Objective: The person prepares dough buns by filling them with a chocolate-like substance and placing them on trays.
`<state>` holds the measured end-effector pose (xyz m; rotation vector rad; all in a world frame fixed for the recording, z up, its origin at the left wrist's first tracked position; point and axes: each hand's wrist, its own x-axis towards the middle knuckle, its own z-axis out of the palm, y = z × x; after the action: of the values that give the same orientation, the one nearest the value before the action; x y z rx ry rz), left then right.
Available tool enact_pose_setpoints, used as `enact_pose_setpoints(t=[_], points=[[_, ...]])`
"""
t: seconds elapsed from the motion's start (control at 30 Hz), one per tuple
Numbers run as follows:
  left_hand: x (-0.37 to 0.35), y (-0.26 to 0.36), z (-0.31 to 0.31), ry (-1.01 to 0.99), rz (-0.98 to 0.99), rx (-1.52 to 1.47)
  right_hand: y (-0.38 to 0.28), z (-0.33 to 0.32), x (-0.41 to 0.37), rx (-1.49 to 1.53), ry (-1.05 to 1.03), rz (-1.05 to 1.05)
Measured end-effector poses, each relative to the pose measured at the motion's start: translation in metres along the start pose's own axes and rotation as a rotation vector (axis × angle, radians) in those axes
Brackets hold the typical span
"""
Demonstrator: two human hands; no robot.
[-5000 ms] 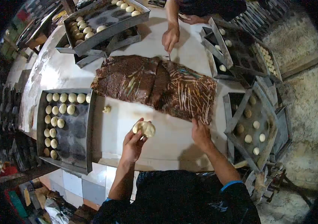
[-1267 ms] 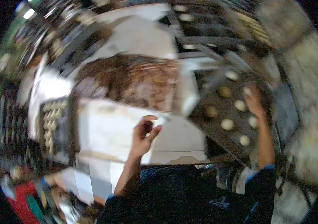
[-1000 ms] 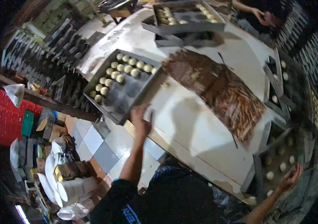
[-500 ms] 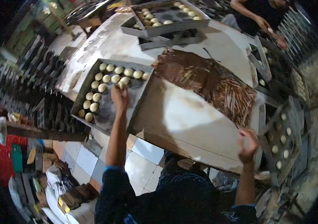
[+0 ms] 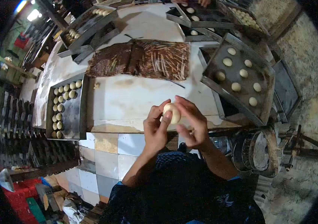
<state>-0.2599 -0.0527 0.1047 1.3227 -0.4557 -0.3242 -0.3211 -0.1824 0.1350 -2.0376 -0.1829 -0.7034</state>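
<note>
A pale round dough ball (image 5: 173, 113) is held up near the front edge of the white table (image 5: 129, 93). My left hand (image 5: 157, 125) grips it between thumb and fingers. Close against its right side is my right hand (image 5: 193, 123), fingers apart and curved. A metal tray (image 5: 84, 112) at the left carries rows of dough balls, with bare metal at its right side. Behind my hands lies a brown, streaked flat sheet (image 5: 140, 59). To the right, another metal tray (image 5: 237, 99) has several spaced dough balls.
More stacked trays (image 5: 92, 33) stand at the back left. Another person's hands (image 5: 203, 3) show over a tray at the top. At the lower right is a round metal vessel (image 5: 259, 151). A red crate (image 5: 21, 198) sits on the floor at the lower left.
The view has swung right. My left hand has left the left tray and come in front of my body with a dough ball, and my right hand has joined it.
</note>
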Motion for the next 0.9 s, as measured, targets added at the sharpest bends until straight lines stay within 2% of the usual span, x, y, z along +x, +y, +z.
enact_pose_setpoints(t=[0.03,0.07,0.1,0.17,0.2,0.23,0.27,0.3,0.33,0.37,0.43,0.47,0.5,0.53,0.57,0.6,0.67,0.7,0.73,0.8,0.83,0.87,0.9], points=[[-0.005,-0.001,0.014,0.076,0.097,0.119,0.007,-0.006,-0.008,0.075,0.079,0.087],[-0.015,0.0,0.023,0.036,0.174,0.343,0.011,-0.011,-0.014,0.15,0.154,0.173],[-0.022,-0.003,0.04,0.073,0.254,0.322,0.012,-0.015,-0.016,0.155,0.156,0.174],[-0.013,0.011,0.065,0.144,0.23,0.079,0.012,-0.01,-0.017,0.162,0.336,0.314],[-0.007,-0.004,0.056,0.02,0.193,0.108,0.018,-0.005,-0.009,0.138,0.39,0.175],[-0.003,-0.002,0.054,-0.021,0.046,0.098,0.029,-0.003,-0.012,0.04,0.276,0.178],[0.0,0.0,0.051,-0.06,-0.101,0.093,0.049,0.009,-0.013,0.105,0.27,0.25],[0.012,-0.01,0.043,-0.075,-0.041,0.234,0.072,0.02,-0.008,0.165,0.266,0.316],[0.017,-0.013,0.037,-0.031,-0.09,0.194,0.081,0.022,0.006,0.115,0.185,0.298],[0.023,-0.015,0.029,0.013,-0.137,0.153,0.084,0.027,0.017,0.202,0.173,0.337],[0.036,-0.02,0.001,0.118,-0.441,-0.362,0.128,0.054,0.019,0.019,0.28,0.362],[0.043,-0.034,-0.015,0.176,-0.502,-0.563,0.147,0.059,0.024,0.036,0.233,0.312],[0.049,-0.042,-0.029,0.183,-0.496,-0.573,0.166,0.061,0.029,0.054,0.181,0.268],[0.053,-0.048,-0.042,0.213,-0.527,-0.622,0.195,0.06,0.031,-0.167,0.0,0.43],[0.054,-0.05,-0.055,0.245,-0.561,-0.669,0.218,0.066,0.033,-0.458,0.039,0.347],[0.057,-0.044,-0.068,0.254,-0.571,-0.642,0.265,0.075,0.019,-0.712,0.115,0.101],[0.06,-0.043,-0.097,0.274,-0.528,-0.627,0.274,0.075,0.03,-0.82,-0.143,0.26],[0.06,-0.043,-0.112,0.29,-0.502,-0.606,0.283,0.078,0.043,-0.832,-0.353,0.485],[0.063,-0.039,-0.127,0.301,-0.482,-0.57,0.286,0.081,0.047,-0.842,-0.372,0.472],[0.065,-0.043,-0.163,0.338,-0.488,-0.52,0.284,0.087,0.042,-0.835,-0.257,0.297],[0.066,-0.053,-0.182,0.364,-0.51,-0.508,0.274,0.086,0.053,-0.849,-0.272,0.292],[0.065,-0.06,-0.201,0.375,-0.492,-0.504,0.263,0.081,0.062,-0.685,-0.393,0.333],[0.068,-0.067,-0.213,0.389,-0.476,-0.5,0.257,0.088,0.067,-0.69,-0.452,0.396]])
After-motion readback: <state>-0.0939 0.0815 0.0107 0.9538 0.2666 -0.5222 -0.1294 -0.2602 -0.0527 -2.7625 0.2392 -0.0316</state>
